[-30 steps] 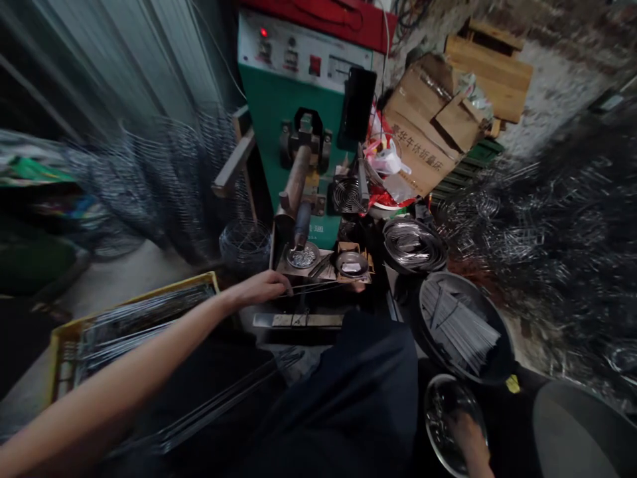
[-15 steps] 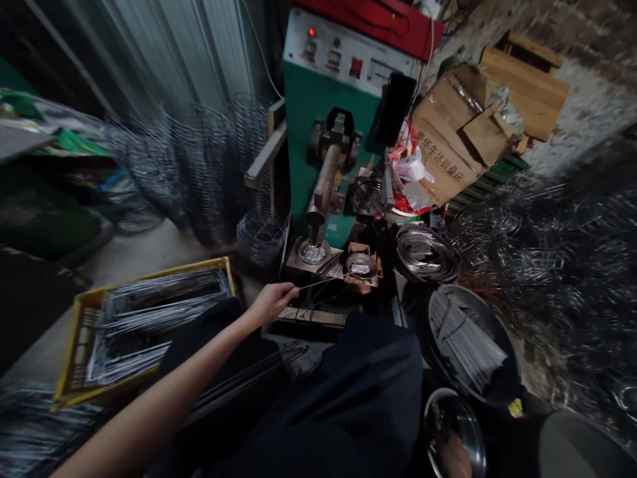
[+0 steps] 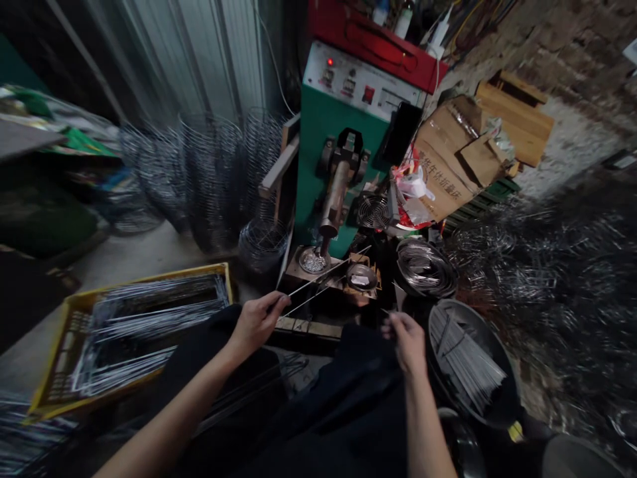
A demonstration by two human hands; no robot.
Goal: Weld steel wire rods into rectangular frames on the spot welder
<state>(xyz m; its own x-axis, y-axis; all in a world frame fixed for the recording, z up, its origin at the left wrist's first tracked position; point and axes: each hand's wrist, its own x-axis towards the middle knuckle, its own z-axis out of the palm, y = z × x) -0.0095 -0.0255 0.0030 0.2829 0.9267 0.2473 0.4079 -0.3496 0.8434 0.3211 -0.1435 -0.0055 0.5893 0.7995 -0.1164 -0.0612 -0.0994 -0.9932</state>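
Note:
My left hand (image 3: 259, 322) is closed on one end of a thin bent metal wire (image 3: 318, 279). Its two strands reach right and away, in front of the machine's round steel arm (image 3: 336, 196). Across from it, my right hand (image 3: 407, 337) hovers over my right thigh, thumb and fingertips pinched together. A tiny thin tip shows at those fingertips, too small to name. Below the steel arm sits a small dish of shiny metal bits (image 3: 313, 260). Beside that dish, a second small bowl (image 3: 361, 277) has a pale piece in it.
The green machine (image 3: 318, 119) stands straight ahead. A yellow crate (image 3: 54, 358) of bent wires is at left, with stacked wire baskets (image 3: 209, 172) behind it. On the right are a round pan (image 3: 510, 372) of straight rods, coiled metal (image 3: 425, 269) and a cardboard box (image 3: 442, 159).
My right hand has come up from the steel bowl at lower right to in front of the machine. The left hand, still on wire, sits slightly lower and further left; the view has shifted.

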